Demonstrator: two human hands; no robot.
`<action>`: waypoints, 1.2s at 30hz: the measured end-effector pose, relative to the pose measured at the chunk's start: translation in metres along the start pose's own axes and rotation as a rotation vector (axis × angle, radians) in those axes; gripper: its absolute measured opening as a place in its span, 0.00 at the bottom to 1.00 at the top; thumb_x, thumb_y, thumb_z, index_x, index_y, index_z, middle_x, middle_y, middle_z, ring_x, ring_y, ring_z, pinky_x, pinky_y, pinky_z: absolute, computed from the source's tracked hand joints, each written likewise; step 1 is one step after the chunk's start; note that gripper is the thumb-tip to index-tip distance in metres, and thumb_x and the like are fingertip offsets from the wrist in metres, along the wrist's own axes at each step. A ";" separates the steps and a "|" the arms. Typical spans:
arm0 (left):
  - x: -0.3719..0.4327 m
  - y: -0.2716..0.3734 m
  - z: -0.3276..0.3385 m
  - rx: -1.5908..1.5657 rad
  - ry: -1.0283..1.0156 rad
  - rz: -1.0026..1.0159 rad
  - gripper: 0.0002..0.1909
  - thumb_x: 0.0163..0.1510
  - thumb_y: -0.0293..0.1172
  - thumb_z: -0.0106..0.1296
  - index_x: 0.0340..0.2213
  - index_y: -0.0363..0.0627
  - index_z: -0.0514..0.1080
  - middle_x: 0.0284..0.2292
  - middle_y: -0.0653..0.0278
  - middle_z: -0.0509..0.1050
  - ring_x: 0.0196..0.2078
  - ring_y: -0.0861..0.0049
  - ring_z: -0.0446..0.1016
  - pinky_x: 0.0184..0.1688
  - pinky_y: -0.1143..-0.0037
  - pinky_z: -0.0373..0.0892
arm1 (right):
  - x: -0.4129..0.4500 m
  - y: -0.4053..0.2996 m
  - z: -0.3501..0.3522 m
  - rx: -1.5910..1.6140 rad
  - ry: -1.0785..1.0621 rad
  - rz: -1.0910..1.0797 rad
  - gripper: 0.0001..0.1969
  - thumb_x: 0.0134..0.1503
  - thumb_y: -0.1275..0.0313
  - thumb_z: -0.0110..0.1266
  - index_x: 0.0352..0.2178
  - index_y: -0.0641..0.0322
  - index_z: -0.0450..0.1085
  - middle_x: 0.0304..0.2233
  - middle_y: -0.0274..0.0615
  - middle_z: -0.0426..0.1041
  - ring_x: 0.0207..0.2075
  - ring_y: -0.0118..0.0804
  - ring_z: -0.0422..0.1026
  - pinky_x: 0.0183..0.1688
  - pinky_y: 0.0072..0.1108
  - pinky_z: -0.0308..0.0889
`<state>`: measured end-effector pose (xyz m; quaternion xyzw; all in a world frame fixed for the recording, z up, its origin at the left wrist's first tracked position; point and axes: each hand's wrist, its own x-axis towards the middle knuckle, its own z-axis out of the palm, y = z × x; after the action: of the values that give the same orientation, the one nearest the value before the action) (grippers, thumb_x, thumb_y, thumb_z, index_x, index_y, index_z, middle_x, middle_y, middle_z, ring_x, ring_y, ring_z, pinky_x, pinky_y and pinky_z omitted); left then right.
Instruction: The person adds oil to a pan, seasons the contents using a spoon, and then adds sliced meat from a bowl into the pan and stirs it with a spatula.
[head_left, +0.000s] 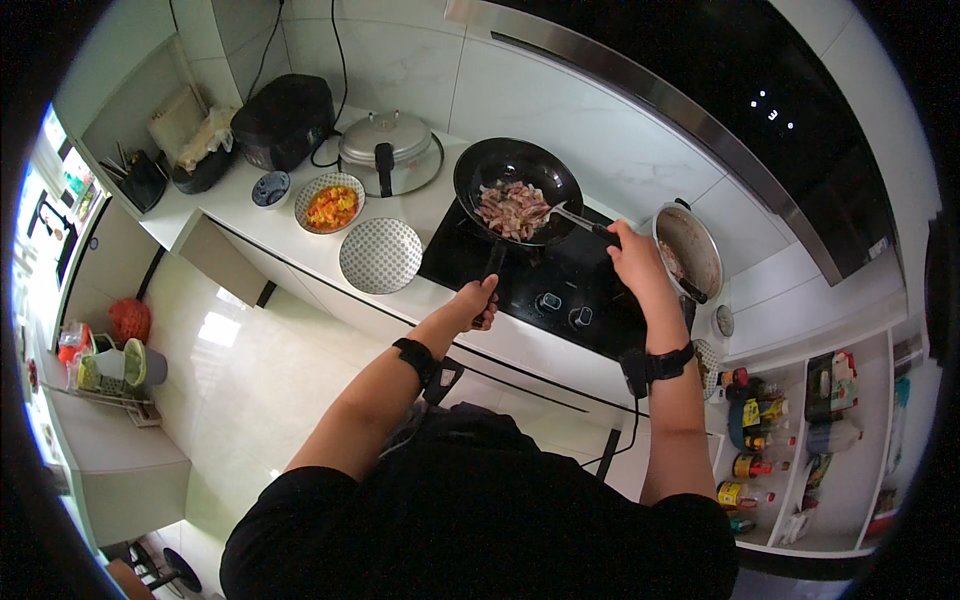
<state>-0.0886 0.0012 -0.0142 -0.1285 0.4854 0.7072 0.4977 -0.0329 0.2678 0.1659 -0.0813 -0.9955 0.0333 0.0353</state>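
Observation:
My left hand grips the black handle of a dark wok on the left part of a black glass cooktop. Sliced meat pieces lie inside the wok. My right hand holds a metal spatula by its dark handle, its blade among the meat at the wok's right side. Left of the cooktop stands a patterned bowl with no food visible in it. Beside that, another patterned bowl holds a yellow and red egg-like dish. A pot with food residue stands right of the cooktop.
A lidded pressure cooker, a small blue bowl and a black appliance stand along the counter at the left. The range hood slants above the right side. Shelves at the lower right hold several bottles. The counter's front edge runs near my forearms.

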 end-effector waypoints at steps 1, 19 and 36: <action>-0.001 -0.001 -0.001 -0.006 0.003 0.000 0.27 0.57 0.61 0.49 0.27 0.48 0.61 0.18 0.69 0.60 0.14 0.80 0.54 0.16 0.76 0.55 | 0.001 -0.005 -0.015 0.003 -0.009 -0.021 0.16 0.60 0.70 0.52 0.49 0.58 0.62 0.33 0.55 0.74 0.34 0.56 0.74 0.37 0.43 0.70; -0.015 0.005 0.004 0.034 0.060 0.005 0.25 0.61 0.55 0.46 0.25 0.45 0.61 0.16 0.67 0.61 0.13 0.79 0.56 0.15 0.76 0.57 | 0.024 -0.017 -0.052 0.070 0.045 -0.203 0.15 0.54 0.73 0.59 0.43 0.63 0.69 0.34 0.56 0.76 0.34 0.53 0.77 0.36 0.35 0.73; -0.012 0.005 0.004 0.056 0.040 0.031 0.24 0.62 0.54 0.45 0.24 0.45 0.61 0.16 0.67 0.61 0.12 0.80 0.57 0.14 0.75 0.60 | 0.014 -0.066 -0.043 0.448 -0.317 0.052 0.14 0.59 0.74 0.53 0.45 0.72 0.67 0.18 0.44 0.73 0.15 0.32 0.74 0.17 0.24 0.71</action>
<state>-0.0854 -0.0026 -0.0013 -0.1212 0.5169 0.6983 0.4801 -0.0544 0.2073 0.2142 -0.0909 -0.9540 0.2660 -0.1048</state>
